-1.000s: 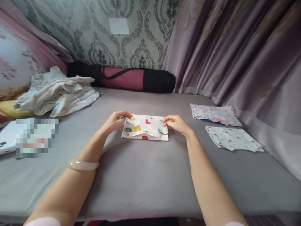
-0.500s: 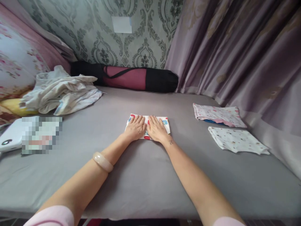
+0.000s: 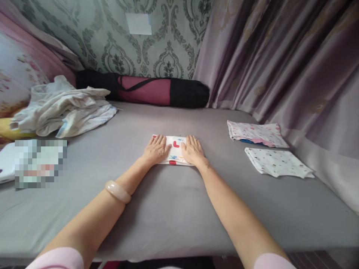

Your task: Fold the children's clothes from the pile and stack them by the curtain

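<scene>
A folded white cloth garment with red and blue prints lies flat on the grey sheet, straight ahead of me. My left hand rests palm down on its left end, fingers stretched forward. On the right end my right hand presses flat in the same way. Both hands are open and grip nothing. Between them a red mark and some blue print show on the cloth; its outer ends are partly hidden beneath my palms.
To the right lie a folded pink-patterned garment and a folded white spotted garment. At the left are a rumpled pile of pale clothes and a blurred-out flat item. A long black and maroon bag stretches along the wall.
My hands have slid apart toward the cloth's two ends, uncovering its middle. The view has shifted slightly, so the surroundings sit a little further left.
</scene>
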Action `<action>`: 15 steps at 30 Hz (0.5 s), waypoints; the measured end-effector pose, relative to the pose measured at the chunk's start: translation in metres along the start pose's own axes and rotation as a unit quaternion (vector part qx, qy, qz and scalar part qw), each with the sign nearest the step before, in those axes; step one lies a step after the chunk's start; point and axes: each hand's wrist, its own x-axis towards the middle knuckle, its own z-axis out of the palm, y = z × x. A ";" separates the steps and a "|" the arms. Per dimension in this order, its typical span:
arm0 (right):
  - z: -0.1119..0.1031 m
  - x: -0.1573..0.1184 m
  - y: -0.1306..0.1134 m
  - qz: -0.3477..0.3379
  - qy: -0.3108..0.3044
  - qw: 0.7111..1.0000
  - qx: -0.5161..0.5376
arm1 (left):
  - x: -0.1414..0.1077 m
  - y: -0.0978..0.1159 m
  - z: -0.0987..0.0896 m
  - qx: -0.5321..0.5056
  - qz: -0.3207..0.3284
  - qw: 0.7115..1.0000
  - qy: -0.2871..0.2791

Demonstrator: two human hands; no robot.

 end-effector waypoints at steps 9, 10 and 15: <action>-0.012 -0.002 -0.006 -0.006 -0.004 1.000 -0.003 | 0.001 -0.004 -0.006 -0.044 -0.041 0.998 -0.028; -0.016 -0.003 -0.011 -0.024 0.022 0.999 -0.005 | 0.001 -0.004 -0.008 -0.058 -0.059 0.996 -0.015; -0.012 -0.007 -0.031 -0.128 0.040 0.991 -0.013 | 0.004 -0.013 -0.015 -0.163 -0.148 0.972 0.087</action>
